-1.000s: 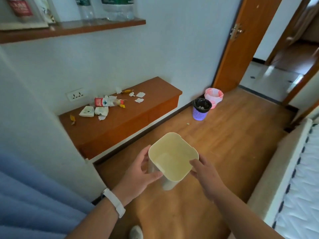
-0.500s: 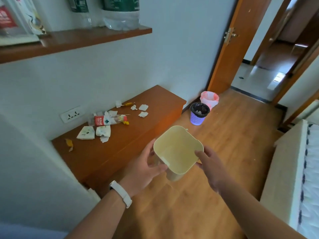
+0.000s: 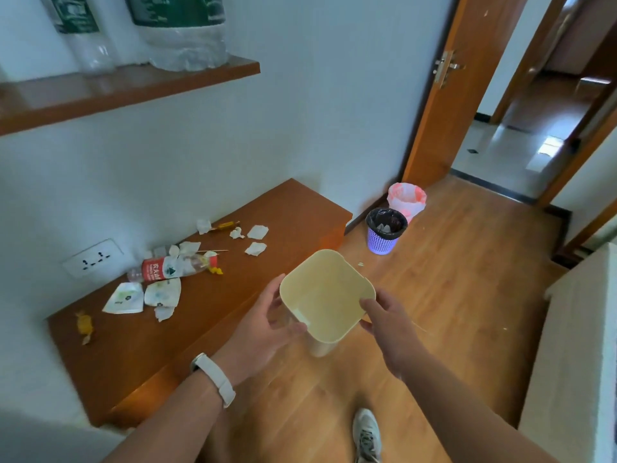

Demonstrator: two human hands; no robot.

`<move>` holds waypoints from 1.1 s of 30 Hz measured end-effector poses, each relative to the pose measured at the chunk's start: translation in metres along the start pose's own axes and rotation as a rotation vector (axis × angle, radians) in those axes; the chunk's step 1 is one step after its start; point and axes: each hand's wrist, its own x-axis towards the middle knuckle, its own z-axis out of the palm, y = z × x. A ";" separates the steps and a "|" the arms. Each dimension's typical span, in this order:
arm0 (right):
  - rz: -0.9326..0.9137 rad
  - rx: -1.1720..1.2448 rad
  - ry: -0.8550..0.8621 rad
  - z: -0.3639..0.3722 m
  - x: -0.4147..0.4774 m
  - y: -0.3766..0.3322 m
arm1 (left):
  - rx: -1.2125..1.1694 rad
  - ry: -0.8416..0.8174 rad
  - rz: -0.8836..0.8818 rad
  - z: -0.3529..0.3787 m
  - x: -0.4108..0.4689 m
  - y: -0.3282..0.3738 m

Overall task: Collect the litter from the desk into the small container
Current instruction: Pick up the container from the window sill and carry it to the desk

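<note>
Holding the small container [image 3: 329, 292] with both hands, I keep it in the air over the wooden floor [image 3: 450, 295], just beside the front edge of the counter [image 3: 187, 339]. It is pale yellow, with a square mouth and round corners, and the mouth faces up to me; I see nothing inside. My left grip [image 3: 263, 332] is closed around its left wall, the thumb curled over the near rim. My right grip [image 3: 389, 329] pinches the right rim, thumb on top and the fingers under the edge. A white band [image 3: 215, 379] is on my left wrist.

The litter lies on the counter, near the wall. A plastic bottle [image 3: 167, 267] with a red label lies on its side. Just in front of it are two flat white wrappers [image 3: 125, 299], and one yellow candy wrapper [image 3: 84, 324] lies apart to the left. Some crumpled paper scraps [image 3: 257, 232] are farther to the right.

A white socket [image 3: 91, 257] is on the wall behind the bottle. Above it, a wooden shelf [image 3: 133, 88] carries big water bottles [image 3: 180, 31]. On the floor past the counter end stand a purple basket [image 3: 384, 243] with a black bag and, behind it, a pink bin [image 3: 407, 197], next to an open wooden door [image 3: 447, 111]. One pale shoe [image 3: 367, 432] shows below my arms.
</note>
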 end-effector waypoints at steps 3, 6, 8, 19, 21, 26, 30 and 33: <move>0.031 0.004 -0.063 -0.018 0.048 -0.010 | 0.012 0.060 -0.037 0.013 0.040 0.010; 0.041 0.027 -0.099 -0.042 0.091 -0.023 | 0.051 0.104 -0.049 0.030 0.086 0.023; 0.064 0.043 -0.110 -0.060 0.120 -0.030 | 0.071 0.123 -0.060 0.043 0.116 0.032; 0.052 -0.005 -0.171 -0.114 0.224 -0.056 | 0.056 0.190 -0.104 0.088 0.212 0.059; 0.055 -0.010 -0.162 -0.117 0.238 -0.058 | 0.061 0.191 -0.116 0.087 0.227 0.060; 0.064 -0.002 -0.145 -0.111 0.274 -0.059 | 0.055 0.201 -0.133 0.078 0.262 0.055; 0.086 -0.028 -0.153 -0.100 0.308 -0.063 | 0.017 0.190 -0.139 0.063 0.298 0.041; 0.100 -0.064 -0.132 -0.089 0.342 -0.071 | -0.029 0.170 -0.135 0.050 0.333 0.033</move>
